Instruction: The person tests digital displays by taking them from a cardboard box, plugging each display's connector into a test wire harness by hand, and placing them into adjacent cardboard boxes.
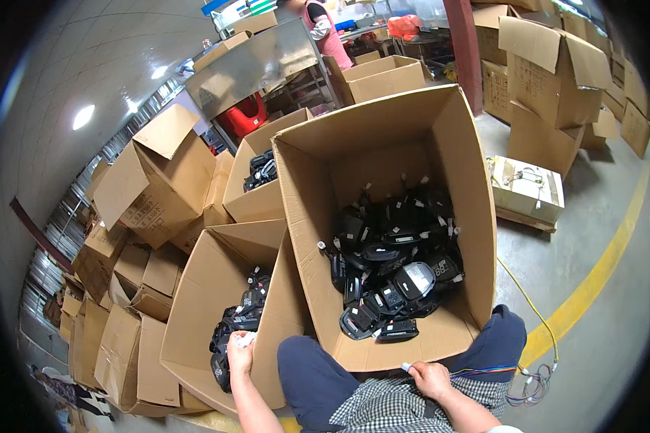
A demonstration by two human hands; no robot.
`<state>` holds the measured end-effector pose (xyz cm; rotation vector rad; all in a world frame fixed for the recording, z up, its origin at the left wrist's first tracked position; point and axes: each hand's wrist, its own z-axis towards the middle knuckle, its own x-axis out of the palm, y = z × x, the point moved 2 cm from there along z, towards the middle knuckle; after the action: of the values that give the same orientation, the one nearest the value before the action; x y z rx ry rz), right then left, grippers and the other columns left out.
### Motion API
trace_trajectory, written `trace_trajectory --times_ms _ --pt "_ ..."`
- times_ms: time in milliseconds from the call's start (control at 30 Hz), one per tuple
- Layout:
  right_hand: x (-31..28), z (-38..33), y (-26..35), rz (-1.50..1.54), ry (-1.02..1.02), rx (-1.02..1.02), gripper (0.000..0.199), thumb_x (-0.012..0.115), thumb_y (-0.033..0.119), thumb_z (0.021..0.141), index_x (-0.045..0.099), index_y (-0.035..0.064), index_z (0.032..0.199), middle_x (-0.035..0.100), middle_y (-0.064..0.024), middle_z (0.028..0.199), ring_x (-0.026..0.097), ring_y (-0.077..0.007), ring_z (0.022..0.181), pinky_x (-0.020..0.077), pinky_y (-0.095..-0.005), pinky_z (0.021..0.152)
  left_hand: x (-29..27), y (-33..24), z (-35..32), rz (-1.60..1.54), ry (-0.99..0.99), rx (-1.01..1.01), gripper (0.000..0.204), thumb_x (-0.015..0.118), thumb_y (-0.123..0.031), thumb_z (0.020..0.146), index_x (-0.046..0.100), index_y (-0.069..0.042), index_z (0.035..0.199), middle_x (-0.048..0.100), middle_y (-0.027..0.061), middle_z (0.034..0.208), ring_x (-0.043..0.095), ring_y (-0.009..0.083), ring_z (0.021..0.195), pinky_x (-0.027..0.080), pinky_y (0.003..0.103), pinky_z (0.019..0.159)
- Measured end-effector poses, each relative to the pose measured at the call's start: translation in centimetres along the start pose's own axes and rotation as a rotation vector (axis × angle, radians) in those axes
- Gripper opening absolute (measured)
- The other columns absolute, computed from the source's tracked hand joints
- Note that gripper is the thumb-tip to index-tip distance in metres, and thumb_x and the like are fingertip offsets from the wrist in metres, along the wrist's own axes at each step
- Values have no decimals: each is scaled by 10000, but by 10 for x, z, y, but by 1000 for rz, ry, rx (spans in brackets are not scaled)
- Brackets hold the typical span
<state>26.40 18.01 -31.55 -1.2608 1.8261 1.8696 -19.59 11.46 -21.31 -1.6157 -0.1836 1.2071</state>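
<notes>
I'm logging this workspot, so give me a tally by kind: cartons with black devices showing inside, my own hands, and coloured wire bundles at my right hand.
Cartons with black devices showing inside: 3 (front carton, lower-left carton, rear-left carton)
Own hands: 2 (left hand, right hand)
Coloured wire bundle: 1
Total: 6

Left hand holds white material, right hand coloured wires, near black devices.
</notes>
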Motion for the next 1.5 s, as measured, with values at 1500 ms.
trace_trajectory --times_ms 1500 --pt "7 0 -9 70 9 43 260 602 289 901 694 46 901 652 -223 790 653 -388 727 516 -468 661 279 -74 -97 -284 334 610 268 661 -43 824 610 -64 1086 635 114 1093 568 297 1112 436 396 965"
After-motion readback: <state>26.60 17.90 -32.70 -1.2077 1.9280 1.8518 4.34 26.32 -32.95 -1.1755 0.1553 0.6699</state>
